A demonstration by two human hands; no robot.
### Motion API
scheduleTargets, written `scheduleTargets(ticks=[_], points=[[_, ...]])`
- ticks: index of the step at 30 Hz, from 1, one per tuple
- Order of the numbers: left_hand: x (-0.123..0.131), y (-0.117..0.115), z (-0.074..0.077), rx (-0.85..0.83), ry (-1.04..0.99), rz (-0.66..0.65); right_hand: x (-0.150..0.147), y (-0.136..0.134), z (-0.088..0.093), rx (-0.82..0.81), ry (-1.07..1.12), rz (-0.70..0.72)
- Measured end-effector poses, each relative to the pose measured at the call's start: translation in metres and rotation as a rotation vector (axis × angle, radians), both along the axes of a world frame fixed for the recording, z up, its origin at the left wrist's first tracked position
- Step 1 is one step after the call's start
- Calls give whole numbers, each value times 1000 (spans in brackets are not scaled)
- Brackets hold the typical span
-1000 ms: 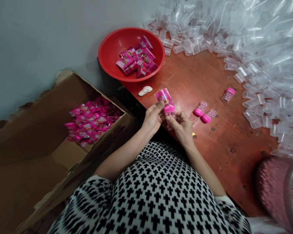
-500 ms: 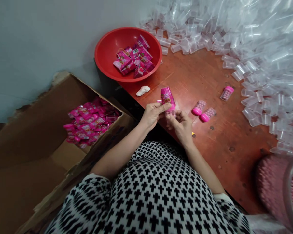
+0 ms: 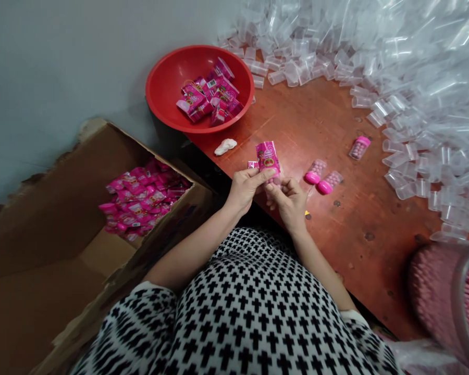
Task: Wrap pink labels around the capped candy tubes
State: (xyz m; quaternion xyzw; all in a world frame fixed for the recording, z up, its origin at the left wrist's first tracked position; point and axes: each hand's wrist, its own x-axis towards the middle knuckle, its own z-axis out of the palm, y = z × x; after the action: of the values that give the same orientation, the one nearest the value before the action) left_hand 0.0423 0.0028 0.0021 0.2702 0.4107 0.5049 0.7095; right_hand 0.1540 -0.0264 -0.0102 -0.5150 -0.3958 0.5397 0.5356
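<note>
At the table's near edge my left hand (image 3: 242, 188) pinches a pink printed wrapper sleeve (image 3: 267, 155), its thumb flat on the front. The sleeve covers the upper part of a small clear candy tube (image 3: 274, 180) with pink balls showing below it. My right hand (image 3: 291, 202) is closed on the tube's lower end, thumb and fingertips together; that end is hidden by the fingers. To the right, two filled tubes with pink caps (image 3: 324, 187) lie side by side, and a third filled tube (image 3: 360, 148) lies farther off.
A red bowl (image 3: 162, 117) holds more pink sleeves. Wrapped tubes (image 3: 136, 200) are heaped in a cardboard box (image 3: 62, 219) at left. Clear tubes (image 3: 398, 104) pile up along the back and right. A tub of pink balls (image 3: 433, 286) stands at lower right; a white lump (image 3: 225, 146) lies near the bowl.
The sleeve stands slightly more upright and turned toward me, and my right fingers stay at the tube's lower end. The whole view has shifted slightly.
</note>
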Motion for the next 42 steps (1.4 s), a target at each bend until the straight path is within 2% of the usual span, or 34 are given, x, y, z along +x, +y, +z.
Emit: scheduleTargets(ticks=[3,5,11,16,20,22,27,29,32,39,42], points=[[1,-5,-2,-26,-66,-33,2,2,1,-22,54,70],[1,-5,-3,-34,-82,-4,3,3,1,-29,54,90],[0,-5,-2,-85,-53,17,2,-2,-5,58,-11,-22],[3,-10,0,-79,-76,16,4,-2,-7,61,26,50],[5,-7,-4,-129,-117,118,6,-4,-8,137,-251,11],[7,-8,-5,-149,-115,129,6,-6,-8,153,-313,-29],[9,-17,-3,-107,-74,21,2,-6,-9,-11,89,23],[8,-19,-1,-94,-90,-21,0,-4,-9,-47,182,18],[5,-17,-1,-96,-129,-36,0,-3,-7,-40,209,14],[3,-10,-4,-136,-139,71,-4,-14,0,26,124,15],[7,-13,-6,-121,-80,133,-4,-13,-2,-8,185,-19]])
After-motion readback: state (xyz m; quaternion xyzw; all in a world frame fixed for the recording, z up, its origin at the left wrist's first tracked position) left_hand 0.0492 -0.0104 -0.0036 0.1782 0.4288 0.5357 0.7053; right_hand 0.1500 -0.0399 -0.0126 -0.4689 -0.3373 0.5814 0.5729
